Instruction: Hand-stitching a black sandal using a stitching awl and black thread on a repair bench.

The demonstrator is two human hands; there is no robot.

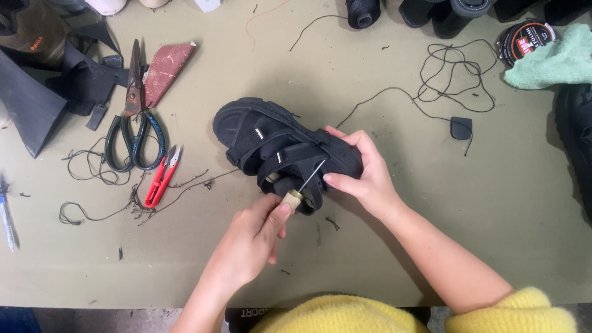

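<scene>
A black strapped sandal (265, 139) lies on the olive table top, toe end pointing to the upper left. My right hand (364, 172) grips its heel end, thumb on the edge near the straps. My left hand (250, 240) holds a sewing awl (302, 188) by its pale wooden handle. The awl's thin metal needle points up into the sandal's rear strap. A black thread (394, 92) runs from the sandal toward a loose tangle at the upper right.
Large dark-handled scissors (134, 132) and red thread snips (161, 176) lie at the left, beside a reddish sandpaper piece (166, 68) and black leather scraps (37, 98). A black thread spool (362, 12), a round tin (524, 40), a green cloth (555, 58) and a small black patch (460, 127) sit at the right.
</scene>
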